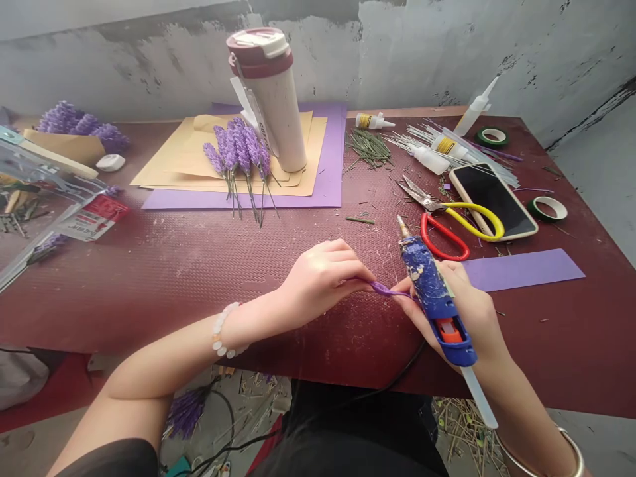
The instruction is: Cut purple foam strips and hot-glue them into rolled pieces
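The left hand (pixel 322 275) has its grip pinched on a narrow, gathered purple strip (pixel 382 289), raised above the near half of the desk (pixel 199 278), between the two hands. The right hand (pixel 474 305) pinches the strip's other end, its grip also closed around a blue, residue-smeared plastic glue gun (pixel 432 285), which hides some of its fingers. The nozzle points toward the far edge; a translucent glue stick (pixel 479 397) sticks out behind.

Just beyond lie red-and-yellow-handled metal scissors (pixel 432 205), one handle overlapping a black-screened phone (pixel 489 199) in a pale case. A flat purple rectangle (pixel 529 269) stretches from the right hand toward the right edge, near a green tape roll (pixel 547 209).

Near the far right corner, a small white bottle (pixel 370 121) bears a yellow label, its print too small to read; cut green stems (pixel 368 147) are heaped just beside it.

Along the far edge, purple lavender-like flowers (pixel 240 149) rest on tan paper sheets (pixel 173 162), beside a white tumbler (pixel 278 112) with a maroon-and-white lid. Its dark lettering seems to begin "co"; the rest is unclear. Toward the left edge, a red-and-white label (pixel 97 217) is illegible.
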`<action>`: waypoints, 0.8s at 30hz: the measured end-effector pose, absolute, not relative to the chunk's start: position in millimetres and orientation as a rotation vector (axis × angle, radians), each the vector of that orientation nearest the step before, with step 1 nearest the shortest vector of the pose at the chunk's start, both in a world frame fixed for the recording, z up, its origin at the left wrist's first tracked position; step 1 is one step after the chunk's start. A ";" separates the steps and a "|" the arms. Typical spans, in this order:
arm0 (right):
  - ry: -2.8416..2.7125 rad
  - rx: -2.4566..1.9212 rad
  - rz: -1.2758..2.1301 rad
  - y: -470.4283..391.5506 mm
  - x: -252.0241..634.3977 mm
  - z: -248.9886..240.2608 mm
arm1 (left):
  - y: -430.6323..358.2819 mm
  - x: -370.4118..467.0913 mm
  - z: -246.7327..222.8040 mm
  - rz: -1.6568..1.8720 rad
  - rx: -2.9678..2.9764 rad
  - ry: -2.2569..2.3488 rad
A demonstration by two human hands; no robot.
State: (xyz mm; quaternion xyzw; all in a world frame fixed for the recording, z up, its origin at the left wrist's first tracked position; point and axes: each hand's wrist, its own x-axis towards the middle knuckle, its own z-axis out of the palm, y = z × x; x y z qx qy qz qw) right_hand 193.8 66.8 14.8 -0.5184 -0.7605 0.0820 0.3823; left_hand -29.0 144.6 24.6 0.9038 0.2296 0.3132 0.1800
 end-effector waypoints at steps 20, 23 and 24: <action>-1.873 -1.351 0.165 67.9 183.8 19.5 | 134.2 -25.1 30.2 0.879 2.366 0.727; -1.861 -1.349 0.172 67.7 182.6 25.1 | 134.4 -27.5 33.5 0.855 2.293 0.763; -1.880 -1.343 0.184 68.0 182.3 27.3 | 134.2 -28.2 34.0 0.859 2.286 0.769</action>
